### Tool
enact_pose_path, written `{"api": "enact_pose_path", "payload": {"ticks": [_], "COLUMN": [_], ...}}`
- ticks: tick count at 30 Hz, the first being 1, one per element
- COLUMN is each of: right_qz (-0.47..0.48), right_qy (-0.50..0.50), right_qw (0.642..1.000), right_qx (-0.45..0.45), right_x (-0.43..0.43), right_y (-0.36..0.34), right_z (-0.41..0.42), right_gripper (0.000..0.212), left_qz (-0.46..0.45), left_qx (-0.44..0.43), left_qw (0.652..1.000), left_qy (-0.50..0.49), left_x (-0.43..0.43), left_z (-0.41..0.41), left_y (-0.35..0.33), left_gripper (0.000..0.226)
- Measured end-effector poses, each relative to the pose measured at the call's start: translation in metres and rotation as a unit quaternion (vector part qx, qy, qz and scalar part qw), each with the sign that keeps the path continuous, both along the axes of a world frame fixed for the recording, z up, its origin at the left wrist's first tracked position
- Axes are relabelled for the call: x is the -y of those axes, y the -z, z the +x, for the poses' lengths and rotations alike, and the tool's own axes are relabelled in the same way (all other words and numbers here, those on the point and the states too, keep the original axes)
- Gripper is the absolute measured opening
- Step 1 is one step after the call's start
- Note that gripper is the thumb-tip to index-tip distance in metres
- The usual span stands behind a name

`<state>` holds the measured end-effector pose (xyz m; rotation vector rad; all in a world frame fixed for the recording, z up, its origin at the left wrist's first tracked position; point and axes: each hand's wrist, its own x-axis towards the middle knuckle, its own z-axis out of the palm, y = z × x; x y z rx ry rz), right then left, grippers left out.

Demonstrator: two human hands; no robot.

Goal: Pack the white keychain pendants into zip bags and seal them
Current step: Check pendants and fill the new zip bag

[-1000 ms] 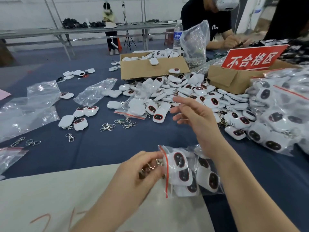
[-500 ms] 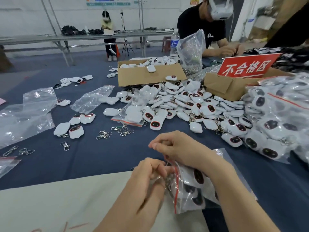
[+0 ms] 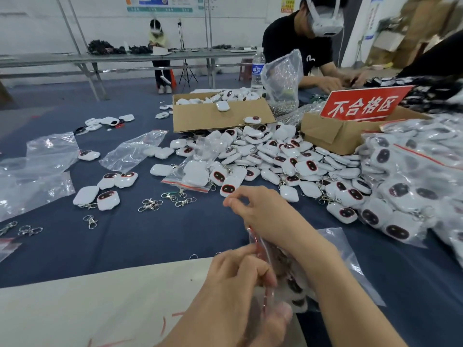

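As my left hand [image 3: 240, 279] and right hand [image 3: 265, 214] pinch the red strip [image 3: 259, 247] of the zip bag [image 3: 338, 249], just on my side of the pendant pile [image 3: 288, 156], I should slide along it firmly. Bagged pendants [image 3: 297, 286] must stay clear.

Bright, even indoor light from above; shadows on the blue tabletop [image 3: 130, 246] soft and faint. White glare patches on the loose clear bags [image 3: 37, 171] at left. Fisheye bend: frame posts [image 3: 72, 33] and far wall [image 3: 32, 23] bow toward the edges. Motion blur on left hand [image 3: 233, 294] and the zip bag [image 3: 345, 251] it holds; bagged pendants [image 3: 416, 176] at right edge smeared. Loose pendant pile [image 3: 275, 151] mid-frame reasonably sharp.
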<state>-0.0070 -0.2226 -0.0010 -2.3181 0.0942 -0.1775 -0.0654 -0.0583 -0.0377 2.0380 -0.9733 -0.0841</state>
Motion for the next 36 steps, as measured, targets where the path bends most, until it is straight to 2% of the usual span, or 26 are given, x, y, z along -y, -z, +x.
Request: {"api": "enact_pose_path", "payload": {"ticks": [2,5,7,10,12,14,17,20,23,25,27,30,33,34,36], "right_qz": [0.009,-0.002,0.034,0.112,0.103,0.054,-0.016,-0.057,-0.052,-0.039,-0.027,0.026,0.058,0.064,0.078], "right_qy": [-0.004,-0.003,-0.007,0.007,0.048,0.097,0.129,0.108,0.089,0.088,0.088,0.101,0.110,0.091,0.037], "right_qw": [1.000,1.000,0.999,0.994,0.993,0.994,0.991,0.991,0.994,0.995,0.996,0.995,0.992,0.992,0.995], "right_qx": [0.001,0.014,0.020,0.004,0.020,0.024,-0.018,-0.047,-0.034,-0.024,-0.011,-0.003,0.038,0.053,0.059], "right_x": [-0.004,-0.007,-0.004,0.007,0.016,0.024,0.028,0.024,0.022,0.023,0.025,0.027,0.024,0.024,0.024], "right_y": [-0.003,-0.001,-0.003,-0.010,-0.008,-0.003,0.005,0.009,0.014,0.017,0.018,0.019,0.015,0.014,0.014], "right_z": [0.000,0.001,0.002,0.008,0.015,0.023,0.032,0.037,0.037,0.039,0.041,0.042,0.041,0.040,0.041], "right_gripper": [0.016,0.017,0.016,0.016,0.018,0.019,0.034,0.043,0.045,0.036,0.025,0.025,0.039,0.038,0.021], "left_qz": [0.056,0.091,0.061,-0.040,-0.085,-0.090,-0.030,0.085,0.192,0.216,0.176,0.008,-0.113,-0.129,-0.157], "left_qx": [0.011,0.027,0.023,0.075,0.081,0.019,0.013,0.048,0.100,0.124,0.115,0.017,-0.046,-0.056,-0.081], "left_qw": [0.998,0.995,0.998,0.995,0.985,0.982,0.981,0.969,0.934,0.920,0.930,0.965,0.977,0.978,0.974], "left_qy": [0.017,0.021,0.013,-0.059,-0.123,-0.167,-0.193,-0.226,-0.284,-0.304,-0.302,-0.260,-0.172,-0.152,-0.141], "left_x": [0.000,0.008,0.004,-0.014,-0.023,-0.023,-0.009,0.016,0.043,0.052,0.053,0.043,0.037,0.036,0.035], "left_z": [-0.009,-0.005,-0.004,0.006,0.019,0.041,0.080,0.115,0.134,0.140,0.141,0.143,0.142,0.140,0.139], "left_y": [-0.006,-0.010,-0.014,-0.016,-0.015,-0.015,-0.010,-0.003,-0.001,0.003,0.005,0.004,0.001,-0.001,-0.003], "left_gripper": [0.046,0.049,0.046,0.035,0.026,0.020,0.022,0.033,0.048,0.053,0.046,0.026,0.027,0.030,0.033]}}
